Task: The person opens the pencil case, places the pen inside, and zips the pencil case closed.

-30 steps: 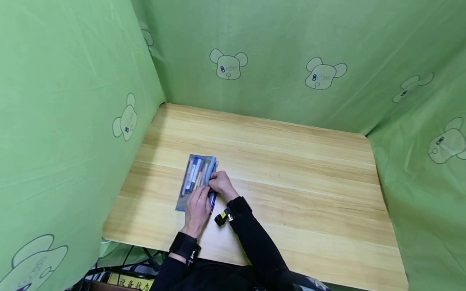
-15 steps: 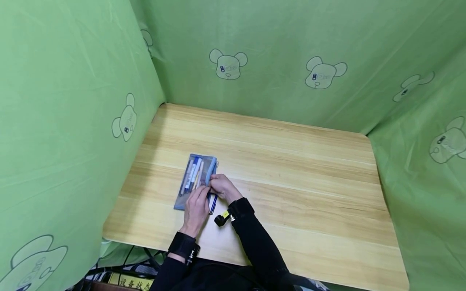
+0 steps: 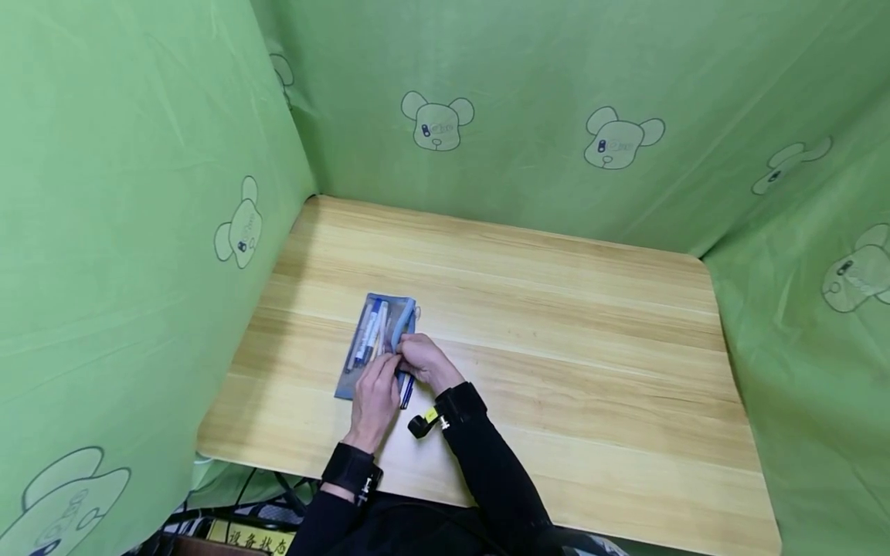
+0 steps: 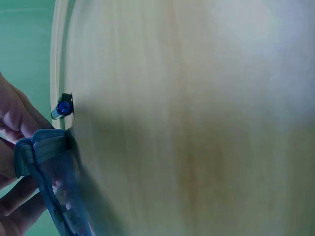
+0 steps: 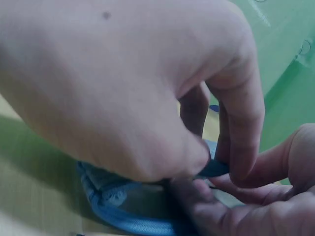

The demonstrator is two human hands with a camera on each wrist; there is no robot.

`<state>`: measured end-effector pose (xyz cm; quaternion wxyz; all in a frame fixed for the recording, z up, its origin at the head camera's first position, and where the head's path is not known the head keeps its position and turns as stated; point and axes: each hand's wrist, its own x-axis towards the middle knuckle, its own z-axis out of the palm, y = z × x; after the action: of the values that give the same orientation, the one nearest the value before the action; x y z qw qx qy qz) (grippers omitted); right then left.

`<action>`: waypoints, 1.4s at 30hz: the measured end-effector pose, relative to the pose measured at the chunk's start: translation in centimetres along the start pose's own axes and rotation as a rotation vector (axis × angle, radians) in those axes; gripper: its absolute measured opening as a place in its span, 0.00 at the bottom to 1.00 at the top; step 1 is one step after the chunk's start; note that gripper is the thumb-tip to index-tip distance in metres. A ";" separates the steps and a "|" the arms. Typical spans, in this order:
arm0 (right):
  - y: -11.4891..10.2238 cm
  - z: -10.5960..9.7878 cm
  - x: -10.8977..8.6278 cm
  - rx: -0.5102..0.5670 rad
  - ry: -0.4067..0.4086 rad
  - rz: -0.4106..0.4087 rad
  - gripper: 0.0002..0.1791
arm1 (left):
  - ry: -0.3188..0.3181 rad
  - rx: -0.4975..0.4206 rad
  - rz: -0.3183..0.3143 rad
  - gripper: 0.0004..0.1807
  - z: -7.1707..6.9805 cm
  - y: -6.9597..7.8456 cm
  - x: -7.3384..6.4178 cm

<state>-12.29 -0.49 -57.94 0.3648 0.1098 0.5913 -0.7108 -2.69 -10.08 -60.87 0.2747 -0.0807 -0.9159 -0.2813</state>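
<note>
A grey-blue see-through pencil case (image 3: pixel 350 384) lies toward the left of the table, with several pens (image 3: pixel 367 340) showing inside. My left hand (image 3: pixel 375 398) holds the near part of its right side. Just beyond, my right hand (image 3: pixel 426 359) pinches the blue zip edge (image 3: pixel 403 320). The right wrist view has the zip (image 5: pixel 133 225) curving below the right hand (image 5: pixel 147 88), with the mouth parted and the left hand's fingers (image 5: pixel 211 214) close by. A blue pen (image 3: pixel 406 394) lies outside the case by the hands. The zip pull is hidden.
A pale wooden table (image 3: pixel 591 371) stretches away to the right. Green cloth (image 3: pixel 528 69) with bear-head outlines hangs along the back and both sides. Cables and a yellow sign (image 3: pixel 250 538) are below the front edge, and a small camera (image 3: pixel 420 425) juts from the right wrist.
My right hand has moved slightly toward me. The zip edge bows more, and the pens inside have shifted, with the yellow one now less visible. My left hand stays nearly still.
</note>
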 end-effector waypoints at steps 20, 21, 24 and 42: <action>0.7 -0.9 0.2 0.215 -0.055 0.001 0.24 | -0.013 0.003 -0.002 0.19 0.0 0.0 0.1; 0.7 -0.9 0.2 0.203 -0.044 -0.003 0.24 | -0.012 0.004 -0.003 0.19 0.0 0.0 0.1; 0.7 -0.9 0.1 0.151 -0.022 -0.027 0.25 | -0.010 0.009 -0.006 0.19 0.1 0.1 0.1; -1.4 -2.2 -1.1 -0.099 0.134 -0.114 0.20 | -0.007 0.013 -0.015 0.19 0.4 0.0 -0.1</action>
<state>-13.04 2.01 -56.82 0.2882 0.1052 0.6542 -0.6913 -2.80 -9.83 -61.16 0.2698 -0.0729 -0.9193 -0.2770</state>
